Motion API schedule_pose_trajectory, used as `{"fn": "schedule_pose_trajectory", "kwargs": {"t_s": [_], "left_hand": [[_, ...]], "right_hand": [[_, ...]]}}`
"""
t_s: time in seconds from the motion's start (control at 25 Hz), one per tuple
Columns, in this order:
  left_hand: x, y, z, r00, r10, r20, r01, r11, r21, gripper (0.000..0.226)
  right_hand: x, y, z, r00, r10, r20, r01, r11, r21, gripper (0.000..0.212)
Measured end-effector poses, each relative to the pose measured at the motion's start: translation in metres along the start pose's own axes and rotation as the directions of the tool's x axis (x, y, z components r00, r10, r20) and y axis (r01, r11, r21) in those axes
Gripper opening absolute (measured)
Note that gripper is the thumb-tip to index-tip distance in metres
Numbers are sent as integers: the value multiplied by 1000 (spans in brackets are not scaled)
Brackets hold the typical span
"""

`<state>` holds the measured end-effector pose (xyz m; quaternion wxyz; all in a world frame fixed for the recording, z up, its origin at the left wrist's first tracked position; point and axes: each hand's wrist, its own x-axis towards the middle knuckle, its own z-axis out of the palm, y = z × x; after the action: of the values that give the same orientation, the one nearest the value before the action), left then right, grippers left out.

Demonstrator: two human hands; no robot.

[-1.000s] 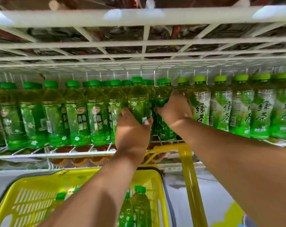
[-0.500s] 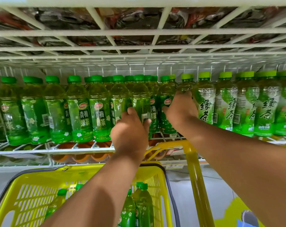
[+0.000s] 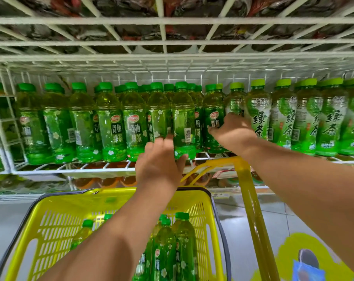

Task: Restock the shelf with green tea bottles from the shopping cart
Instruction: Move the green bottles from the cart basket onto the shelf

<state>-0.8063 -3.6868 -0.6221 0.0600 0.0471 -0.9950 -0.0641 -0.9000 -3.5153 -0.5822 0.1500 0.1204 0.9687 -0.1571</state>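
White wire shelving (image 3: 103, 170) fills the view, its middle tier packed with upright green tea bottles (image 3: 113, 126) standing shoulder to shoulder right at the front wire. Below it sits the yellow shopping cart (image 3: 56, 218), where several more bottles (image 3: 184, 246) wait, some upright and some leaning. Both bare arms reach up to the row. The left hand (image 3: 158, 166) has its fingers loosely spread against the foot of one front bottle (image 3: 183, 126), thumb to its right, not closed around it. The right hand (image 3: 231, 131) presses among the bottles further right; its fingers are hidden behind them, so I cannot tell whether it grips anything. The risk, as I judge it, is a domino fall: a sideways shove in so tight a row could tip a neighbour over the low front wire into the cart or onto the floor (image 3: 243, 230).
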Motion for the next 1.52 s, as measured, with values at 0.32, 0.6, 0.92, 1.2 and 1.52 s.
{"fn": "schedule_pose_trajectory", "kwargs": {"t_s": [0.32, 0.6, 0.92, 1.2, 1.52], "left_hand": [[-39, -68, -9, 974, 226, -17, -226, 974, -22, 74], [-90, -138, -21, 964, 264, -19, -263, 963, 65, 75], [-176, -214, 7, 977, 162, 140, -175, 981, 89, 80], [-214, -233, 37, 947, -35, 319, 14, 998, 69, 84], [-243, -232, 53, 813, -289, 505, 251, 957, 143, 88]], "right_hand": [[-76, -15, 33, 915, -384, -121, 346, 903, -254, 80], [-159, -25, 88, 871, -467, -151, 406, 858, -315, 83], [-230, -24, 162, 891, -454, -25, 437, 870, -230, 84], [-251, 3, 208, 916, -386, 113, 402, 888, -224, 86], [-263, 12, 248, 958, -247, 143, 263, 958, -110, 90]]}}
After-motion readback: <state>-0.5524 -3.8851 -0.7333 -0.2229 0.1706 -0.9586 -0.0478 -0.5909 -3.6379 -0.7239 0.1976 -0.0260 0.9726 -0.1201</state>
